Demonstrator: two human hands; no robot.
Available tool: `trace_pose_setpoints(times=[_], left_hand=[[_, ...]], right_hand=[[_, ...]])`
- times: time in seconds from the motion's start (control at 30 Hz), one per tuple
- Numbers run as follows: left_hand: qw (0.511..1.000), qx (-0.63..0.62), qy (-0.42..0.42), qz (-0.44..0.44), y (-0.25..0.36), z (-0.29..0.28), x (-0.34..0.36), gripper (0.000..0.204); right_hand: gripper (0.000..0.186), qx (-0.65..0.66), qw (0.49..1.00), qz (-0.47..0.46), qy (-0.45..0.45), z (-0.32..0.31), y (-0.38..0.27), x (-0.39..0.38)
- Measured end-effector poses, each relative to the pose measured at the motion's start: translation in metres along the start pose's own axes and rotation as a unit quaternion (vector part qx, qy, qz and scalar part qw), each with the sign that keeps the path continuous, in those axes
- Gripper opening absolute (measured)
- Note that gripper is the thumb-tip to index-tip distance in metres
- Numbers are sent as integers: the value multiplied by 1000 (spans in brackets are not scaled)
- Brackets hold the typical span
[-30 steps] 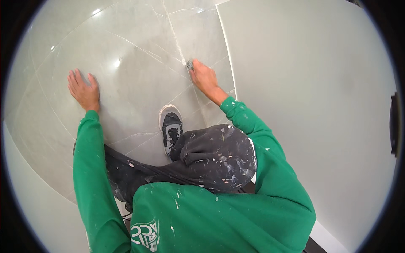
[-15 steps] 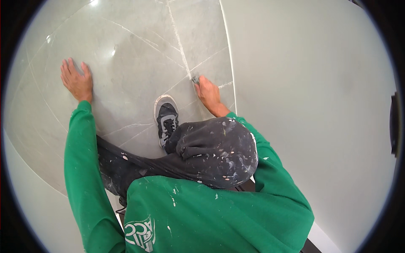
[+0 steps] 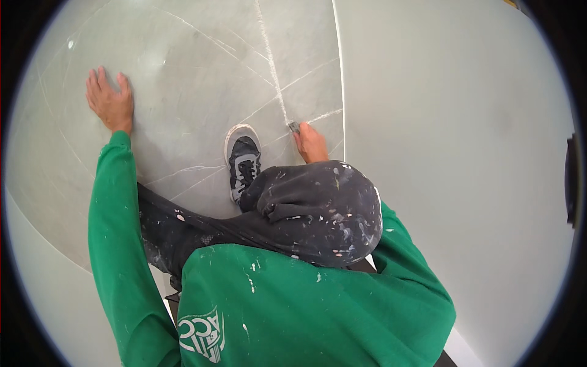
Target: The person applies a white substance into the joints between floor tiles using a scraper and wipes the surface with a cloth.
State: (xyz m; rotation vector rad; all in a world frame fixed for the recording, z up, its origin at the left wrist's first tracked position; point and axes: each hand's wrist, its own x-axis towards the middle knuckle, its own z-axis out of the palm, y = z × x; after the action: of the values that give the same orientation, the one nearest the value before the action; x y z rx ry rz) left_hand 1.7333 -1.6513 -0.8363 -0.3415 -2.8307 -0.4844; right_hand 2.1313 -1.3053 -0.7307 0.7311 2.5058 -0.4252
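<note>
My left hand (image 3: 112,102) rests flat on the grey, marble-patterned floor (image 3: 189,116), fingers spread and nothing in it. My right hand (image 3: 313,145) is closed around a small dark grey hand tool (image 3: 295,127), whose exact kind I cannot make out. The tool's tip touches the floor at the near end of a rough, powdery white line (image 3: 273,70). That line runs away from me toward the far edge of the view. My right knee hides part of the right forearm.
My dark shoe (image 3: 244,159) stands left of the tool, below a bent, paint-spotted trouser leg (image 3: 318,214). A pale wall (image 3: 452,122) rises close on the right, meeting the floor along a white edge (image 3: 342,85). Thinner white lines (image 3: 257,110) cross the floor.
My right hand has drawn the tool toward me, and the rough white line reaches further this way. The left hand stays flat on the floor. The view has shifted slightly.
</note>
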Motion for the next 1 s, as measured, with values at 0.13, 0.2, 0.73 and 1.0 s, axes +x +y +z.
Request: trace_pose_setpoints(times=[0.13, 0.2, 0.73, 1.0], left_hand=[[1000, 8, 0, 3, 0, 0, -1, 60], [1000, 12, 6, 4, 1, 0, 0, 60], [1000, 18, -12, -19, 11, -14, 5, 57], [999, 25, -26, -29, 15, -21, 9, 58]], right_hand=[[25, 23, 997, -31, 67, 12, 4, -13], [24, 29, 997, -9, 72, 17, 5, -16], [35, 83, 984, -63, 148, -119, -72, 188], [37, 14, 970, -122, 210, -213, -167, 380]])
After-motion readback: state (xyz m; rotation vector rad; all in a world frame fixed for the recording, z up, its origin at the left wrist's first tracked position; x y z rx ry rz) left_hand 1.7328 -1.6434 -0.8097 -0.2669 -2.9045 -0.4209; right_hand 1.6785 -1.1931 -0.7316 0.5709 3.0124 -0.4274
